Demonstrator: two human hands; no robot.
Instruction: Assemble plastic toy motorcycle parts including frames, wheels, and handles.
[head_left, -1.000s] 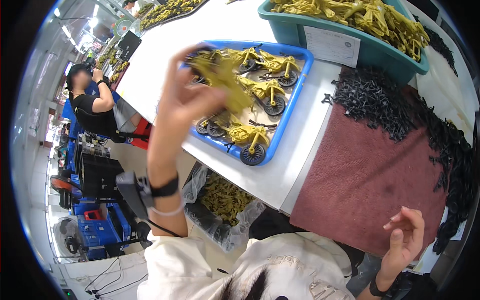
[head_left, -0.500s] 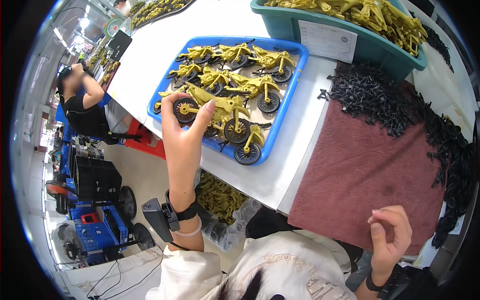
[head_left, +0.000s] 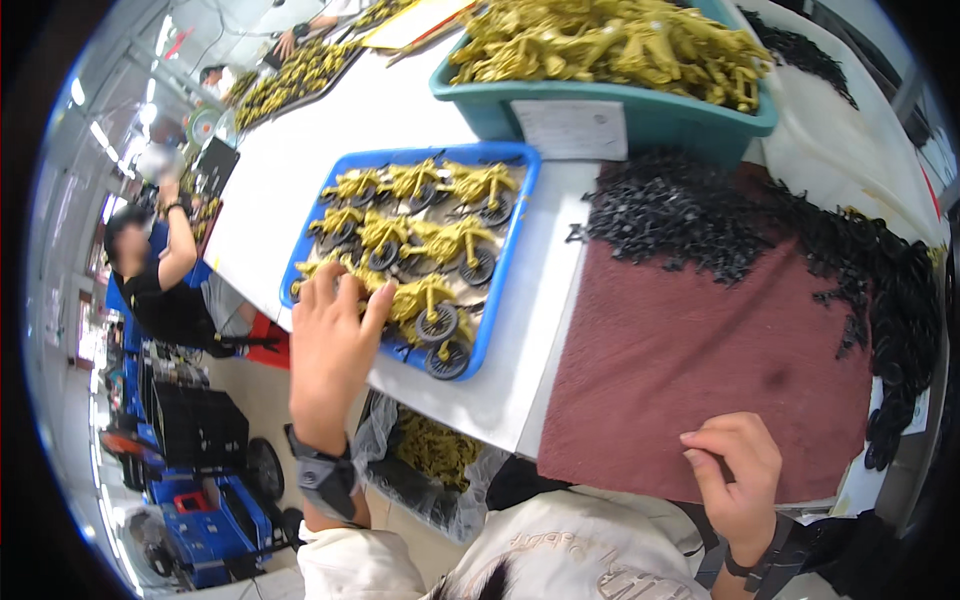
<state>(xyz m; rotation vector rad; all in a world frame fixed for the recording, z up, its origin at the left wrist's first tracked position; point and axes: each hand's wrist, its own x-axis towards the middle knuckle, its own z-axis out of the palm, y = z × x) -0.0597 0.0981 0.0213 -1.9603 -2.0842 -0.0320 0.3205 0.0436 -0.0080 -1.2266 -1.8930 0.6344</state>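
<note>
My left hand [head_left: 335, 345] is at the near edge of a blue tray [head_left: 531, 200], its thumb and fingers apart over the front row. Just beyond its thumb lies a yellow toy motorcycle [head_left: 412, 300] with black wheels, its rear part hidden by my fingers. Several more such motorcycles stand in rows in the tray. Over the near part of a dark red cloth [head_left: 690, 370] hovers my right hand [head_left: 742, 480], fingers loosely curled, a small gap between thumb and forefinger, and nothing visible in it.
A teal bin [head_left: 690, 125] heaped with yellow parts stands behind the cloth. Small black parts [head_left: 690, 215] are piled on the cloth's far side, and black wheels or tyres [head_left: 905, 330] along the right. Below the table, a plastic-lined container holds yellow pieces [head_left: 435, 450]. A co-worker [head_left: 150, 280] sits left.
The motorcycle that my left hand gripped now rests in the tray's front row, and the fingers have spread off it. My right hand stays over the cloth. The whole view has shifted.
</note>
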